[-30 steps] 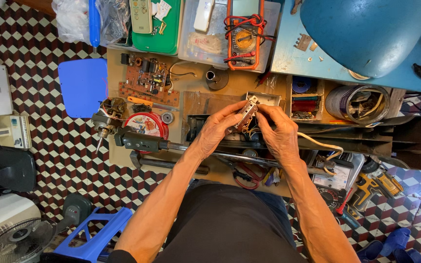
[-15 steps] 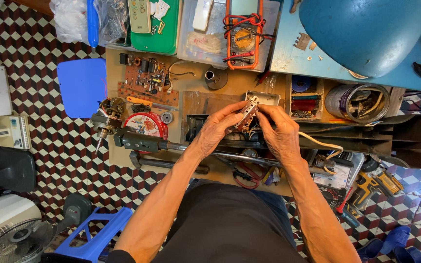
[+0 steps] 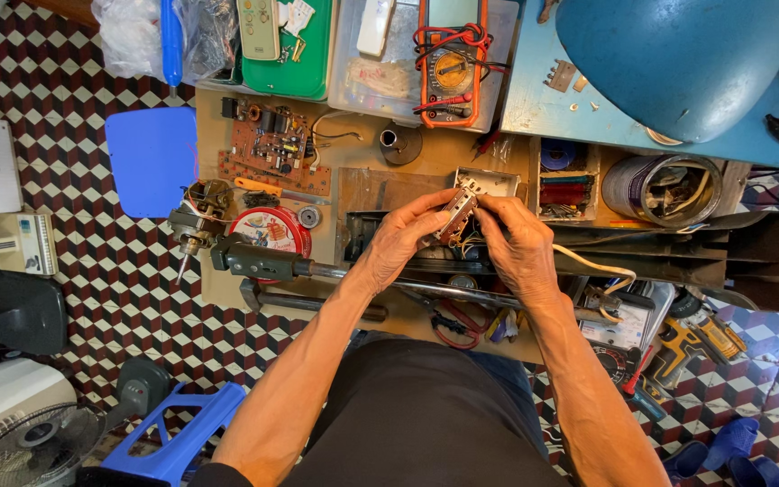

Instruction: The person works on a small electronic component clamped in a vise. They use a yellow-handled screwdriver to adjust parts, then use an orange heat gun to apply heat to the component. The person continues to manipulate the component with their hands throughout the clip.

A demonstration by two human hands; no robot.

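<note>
Both hands meet over the middle of the wooden surface (image 3: 353,162), fingers pinched shut around one small switch block (image 3: 455,216): the left hand (image 3: 400,242) grips its lower end with thumb and fingertips, the right hand (image 3: 517,245) curls over its upper right side. The block is a boxy part of pale plastic with brownish metal contacts, its long axis running from about 7 o'clock to 1 o'clock, upper end tilted toward a small grey open box (image 3: 489,182) just beyond it. A white cable (image 3: 592,263) trails off at 4 o'clock from under the right hand. At 9 o'clock lies a round red tin (image 3: 268,230), glossy and flat, and at 10 o'clock a brown circuit board (image 3: 270,144) studded with components. At 12 o'clock an orange multimeter (image 3: 448,63) sits with red leads coiled on it. At 2 o'clock rests a large, smooth blue dome (image 3: 678,54), and below it a coil of wire (image 3: 655,188).
</note>
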